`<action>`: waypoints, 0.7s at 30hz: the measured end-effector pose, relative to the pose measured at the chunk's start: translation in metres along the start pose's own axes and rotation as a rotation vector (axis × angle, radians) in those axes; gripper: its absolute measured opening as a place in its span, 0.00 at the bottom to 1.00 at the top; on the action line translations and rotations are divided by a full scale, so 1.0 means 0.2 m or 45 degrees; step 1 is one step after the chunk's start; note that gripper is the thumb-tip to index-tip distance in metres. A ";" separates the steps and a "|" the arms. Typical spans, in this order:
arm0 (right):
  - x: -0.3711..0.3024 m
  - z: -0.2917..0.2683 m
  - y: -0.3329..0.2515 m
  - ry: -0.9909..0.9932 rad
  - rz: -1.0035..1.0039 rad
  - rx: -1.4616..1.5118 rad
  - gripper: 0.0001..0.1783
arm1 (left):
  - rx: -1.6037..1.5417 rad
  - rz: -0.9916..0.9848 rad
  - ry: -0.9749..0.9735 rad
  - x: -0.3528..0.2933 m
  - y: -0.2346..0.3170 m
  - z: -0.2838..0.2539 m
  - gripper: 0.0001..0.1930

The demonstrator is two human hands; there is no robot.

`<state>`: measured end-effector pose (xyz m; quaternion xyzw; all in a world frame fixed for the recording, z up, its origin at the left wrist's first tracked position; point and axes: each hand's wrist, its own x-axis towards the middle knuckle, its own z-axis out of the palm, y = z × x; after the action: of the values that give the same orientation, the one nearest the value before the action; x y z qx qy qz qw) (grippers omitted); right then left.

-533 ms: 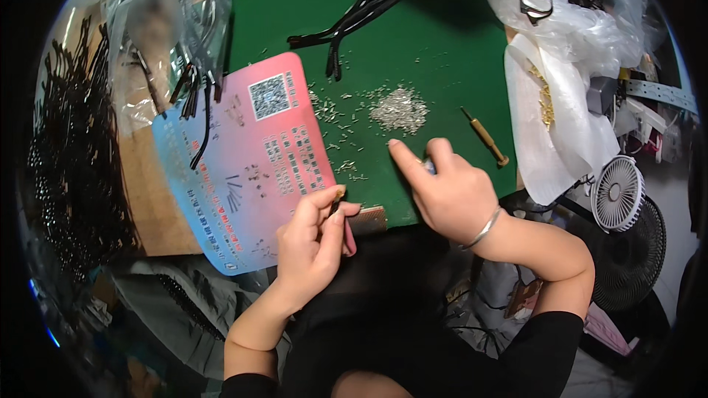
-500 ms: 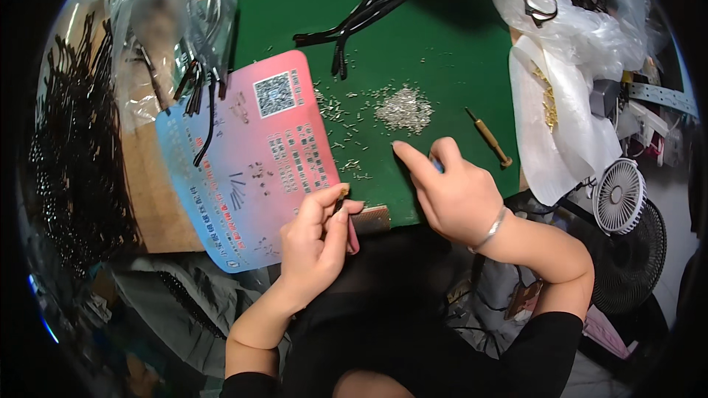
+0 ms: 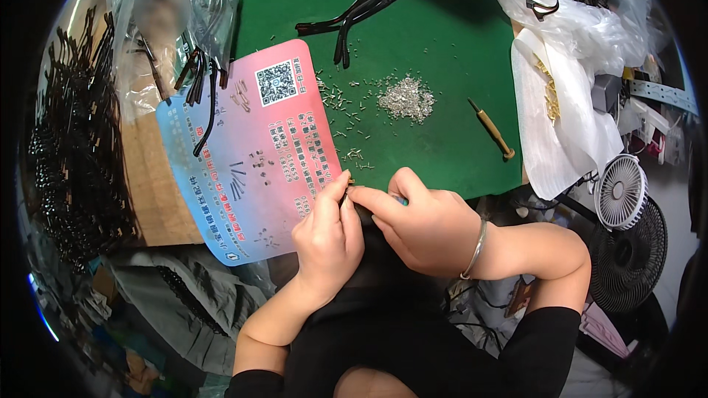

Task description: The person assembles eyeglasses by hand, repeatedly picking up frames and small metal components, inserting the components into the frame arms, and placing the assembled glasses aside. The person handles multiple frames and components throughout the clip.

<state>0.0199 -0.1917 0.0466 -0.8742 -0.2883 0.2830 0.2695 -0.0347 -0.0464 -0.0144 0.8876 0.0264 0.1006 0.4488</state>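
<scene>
At the mat's near edge my left hand (image 3: 328,232) is closed, pinching a small dark piece with a gold-coloured end (image 3: 352,183); most of it is hidden by the fingers. My right hand (image 3: 431,228) has its fingertips against that end, its other fingers curled. A bit of something blue (image 3: 400,200) shows inside those curled fingers, too covered to name. Beyond the hands, a heap of tiny silver screws (image 3: 408,99) lies on the green mat (image 3: 450,37), with loose ones scattered to its left. A screwdriver with a brass-coloured handle (image 3: 492,133) rests at the right.
A pink and blue printed sheet (image 3: 247,133) overlaps the mat's left side. Black glasses temples (image 3: 358,11) lie at the back, and many more dark temples (image 3: 77,155) stand piled far left. White wrapping (image 3: 542,133) holds small gold parts. A white fan (image 3: 621,191) is at the right.
My right hand has come left and toward me, from near the screw heap to my left hand's fingertips. The left hand has shifted slightly right and closed more tightly around the dark piece.
</scene>
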 end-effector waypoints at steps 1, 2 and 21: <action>0.00 0.01 0.01 0.065 -0.046 0.082 0.20 | 0.015 0.002 -0.003 0.00 0.01 0.00 0.12; 0.01 0.03 0.03 0.129 -0.093 0.163 0.20 | 0.030 0.004 -0.006 0.00 0.02 0.00 0.13; 0.08 0.06 0.10 -0.057 -0.042 0.500 0.16 | -0.098 -0.126 -0.132 0.02 0.00 -0.03 0.12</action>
<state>0.0305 -0.1910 0.0197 -0.7935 -0.2478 0.3486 0.4330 -0.0310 -0.0405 -0.0108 0.8713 0.0432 0.0331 0.4877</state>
